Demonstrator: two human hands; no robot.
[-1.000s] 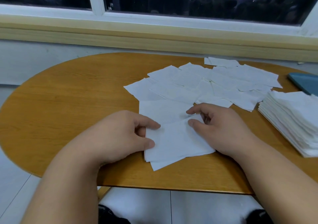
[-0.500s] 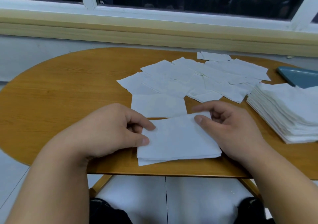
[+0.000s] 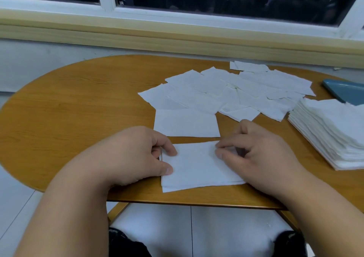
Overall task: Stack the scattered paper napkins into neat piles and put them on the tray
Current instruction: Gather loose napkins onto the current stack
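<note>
A small pile of white napkins [image 3: 197, 168] lies at the table's near edge. My left hand [image 3: 136, 154] holds its left edge with thumb and fingers curled onto it. My right hand [image 3: 254, 154] pinches its upper right corner. Just beyond lies a single flat napkin [image 3: 186, 123]. Several scattered napkins [image 3: 236, 91] spread across the table's far right. A tall neat stack of napkins [image 3: 331, 132] stands at the right. A corner of the blue tray [image 3: 346, 91] shows behind that stack.
The wooden oval table [image 3: 74, 106] has bare surface on its left half. A wall and window sill [image 3: 177, 39] run right behind the table. My knees and a white floor show below the near edge.
The pile under my hands has been squared up and its edges lined up. My right fingers have curled in onto its upper right corner. The view shifted slightly.
</note>
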